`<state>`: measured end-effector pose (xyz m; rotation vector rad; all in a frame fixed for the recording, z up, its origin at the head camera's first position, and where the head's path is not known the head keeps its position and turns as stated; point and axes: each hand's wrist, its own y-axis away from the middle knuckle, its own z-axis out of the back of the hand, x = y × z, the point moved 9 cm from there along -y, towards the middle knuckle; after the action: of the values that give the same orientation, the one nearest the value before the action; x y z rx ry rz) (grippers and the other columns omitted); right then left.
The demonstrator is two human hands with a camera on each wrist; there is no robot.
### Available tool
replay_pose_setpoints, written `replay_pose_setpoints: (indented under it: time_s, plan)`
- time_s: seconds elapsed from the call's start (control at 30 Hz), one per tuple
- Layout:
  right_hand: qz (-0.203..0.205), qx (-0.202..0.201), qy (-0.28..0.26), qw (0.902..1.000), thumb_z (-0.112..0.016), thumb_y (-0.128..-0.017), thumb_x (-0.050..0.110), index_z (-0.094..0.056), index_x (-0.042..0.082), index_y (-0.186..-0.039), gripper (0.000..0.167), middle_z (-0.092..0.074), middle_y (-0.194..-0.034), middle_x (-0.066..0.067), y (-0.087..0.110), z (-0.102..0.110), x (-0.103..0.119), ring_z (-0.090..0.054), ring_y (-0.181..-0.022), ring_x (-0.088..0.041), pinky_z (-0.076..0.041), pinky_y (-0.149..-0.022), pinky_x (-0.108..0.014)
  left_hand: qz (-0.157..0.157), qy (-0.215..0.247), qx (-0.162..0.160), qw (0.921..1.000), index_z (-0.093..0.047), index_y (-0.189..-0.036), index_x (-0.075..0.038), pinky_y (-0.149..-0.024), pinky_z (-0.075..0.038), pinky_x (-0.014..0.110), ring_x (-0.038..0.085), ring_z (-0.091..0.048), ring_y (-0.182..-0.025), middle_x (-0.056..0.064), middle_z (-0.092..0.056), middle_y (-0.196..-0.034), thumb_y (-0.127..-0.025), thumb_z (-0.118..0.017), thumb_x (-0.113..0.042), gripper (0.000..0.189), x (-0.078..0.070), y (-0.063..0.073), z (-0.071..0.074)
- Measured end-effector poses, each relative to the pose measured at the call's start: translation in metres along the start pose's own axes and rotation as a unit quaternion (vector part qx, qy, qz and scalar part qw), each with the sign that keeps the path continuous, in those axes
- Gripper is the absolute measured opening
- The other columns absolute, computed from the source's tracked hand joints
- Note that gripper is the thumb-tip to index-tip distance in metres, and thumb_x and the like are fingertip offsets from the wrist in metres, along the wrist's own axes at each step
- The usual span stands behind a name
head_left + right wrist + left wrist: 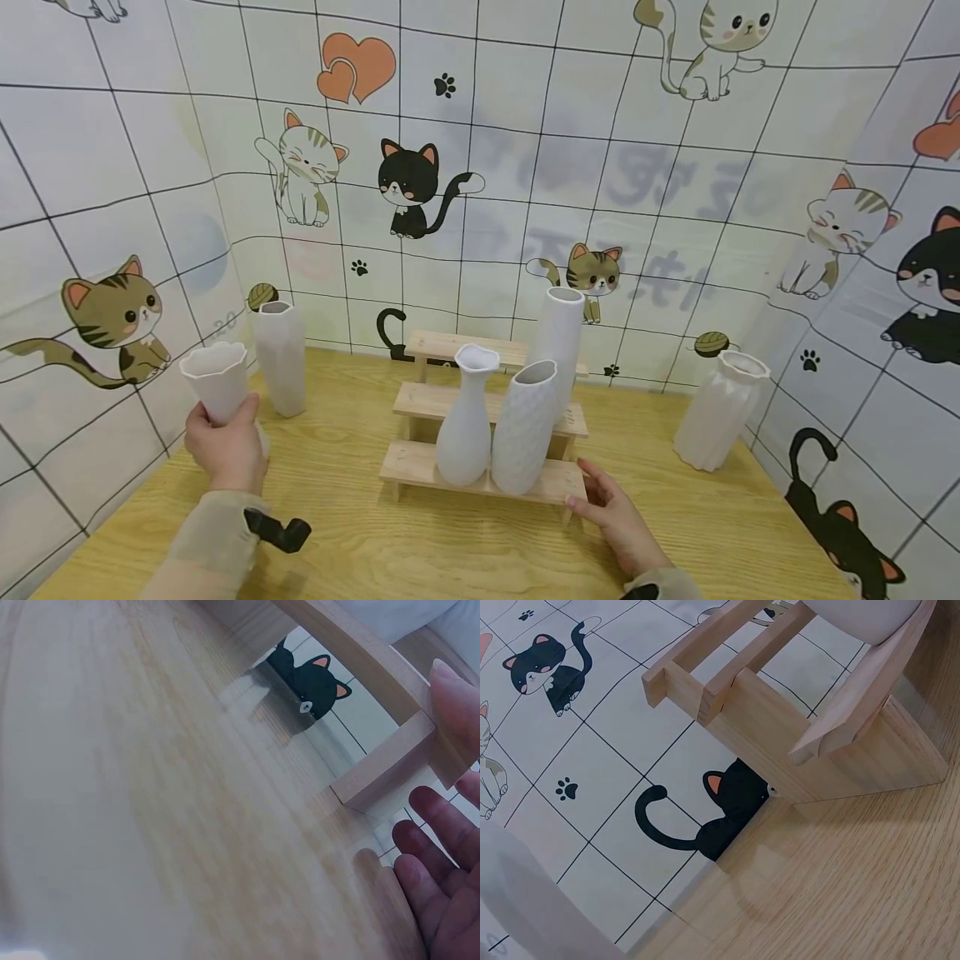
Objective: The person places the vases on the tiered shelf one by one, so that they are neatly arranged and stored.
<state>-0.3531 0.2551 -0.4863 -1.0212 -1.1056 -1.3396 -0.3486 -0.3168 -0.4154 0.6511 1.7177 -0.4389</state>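
Note:
At the left, my left hand (pixel 228 450) grips a white vase (pixel 216 379) with a scalloped rim, held upright, its lower part largely hidden by the hand. A three-step wooden stand (pixel 411 461) occupies the middle of the table. My right hand (pixel 618 521) holds the right end of its lowest step, thumb (pixel 457 705) against the board and the other fingers loosely bent beside it. On that step stand a white vase with a flared, wavy mouth (pixel 463 433) and a dimpled, slant-topped vase (pixel 521 437). Behind them rises a tall cylindrical vase (pixel 562 333), its base hidden.
A faceted white vase (pixel 281 362) stands behind my left hand. Another white vase (pixel 716 417), ribbed with a narrower neck, is at the right by the wall. Cat-patterned sheeting (pixel 495 167) encloses the wood-grain table (pixel 390 554) at the back and sides.

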Motion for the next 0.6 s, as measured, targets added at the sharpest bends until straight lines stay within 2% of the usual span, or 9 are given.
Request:
replay_pose_setpoints:
  time_s: [0.3, 0.6]
  plan:
    - [0.0, -0.006, 0.0, 1.0, -0.075, -0.085, 0.019, -0.036, 0.007, -0.148, 0.075, -0.049, -0.135, -0.021, -0.0001, 0.0008, -0.0003, -0.046, -0.12, -0.032, -0.037, -0.099, -0.048, 0.015, -0.021, 0.02, 0.9995, -0.036, -0.146, -0.015, -0.113, -0.024, 0.039, 0.019, -0.032, -0.135, 0.004, -0.036, -0.148, -0.085, -0.074, -0.032, 0.074, 0.0017, -0.0039, 0.0008]
    - [-0.001, -0.004, -0.003, 1.0, -0.075, -0.085, 0.02, -0.036, 0.008, -0.148, 0.074, -0.045, -0.14, -0.022, 0.0008, 0.0008, -0.0003, -0.044, -0.124, -0.035, -0.035, -0.101, -0.051, 0.014, -0.034, 0.034, 0.9987, -0.036, -0.146, -0.015, -0.113, -0.022, 0.043, 0.022, -0.032, -0.136, 0.006, -0.035, -0.149, -0.083, -0.076, -0.032, 0.077, -0.0018, 0.0008, -0.0028]
